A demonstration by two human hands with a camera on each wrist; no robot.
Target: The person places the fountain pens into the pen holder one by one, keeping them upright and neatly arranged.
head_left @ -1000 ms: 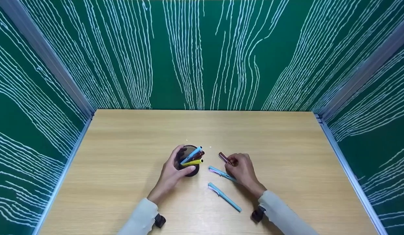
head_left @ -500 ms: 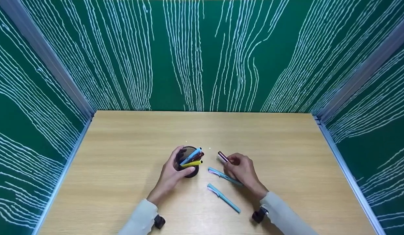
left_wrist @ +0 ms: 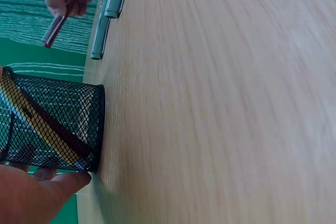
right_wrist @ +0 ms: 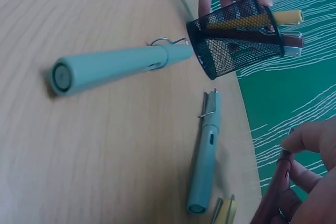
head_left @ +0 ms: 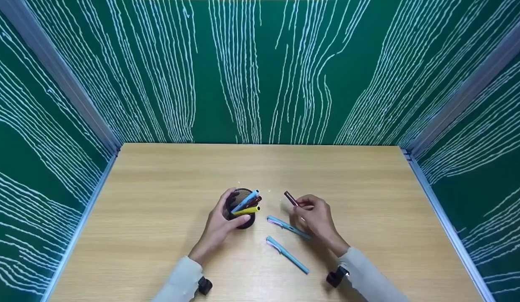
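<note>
the thumb and fingertips of our right hand (head_left: 317, 216) are closed in a pinch around a dark red pen (head_left: 290, 198), one end of it jutting out past the fingers, held clear of the table (head_left: 180, 176). our left hand (head_left: 220, 220) is curled about a black mesh cup (left_wrist: 65, 95), thumb on one side and fingers on the other; the cup looks upright at the table, though we cannot tell whether its full base bears on it.

in the cup we see a blue pen (head_left: 246, 200), a second dark red pen (head_left: 254, 201) and a yellow pen (head_left: 247, 210), all leaning toward our right. between the hands lie two turquoise pens, the farther one (head_left: 288, 227) partly under our right hand, the nearer one (head_left: 287, 255) well apart from the cup. a yellow piece with a clip (right_wrist: 226, 211) just shows at the lower edge of the right wrist view, probably another pen.

as we judge it, if we are filling the cup, the work is about half done: three pens are in, while the pinched one, the turquoise pair and perhaps that yellow piece are left.
</note>
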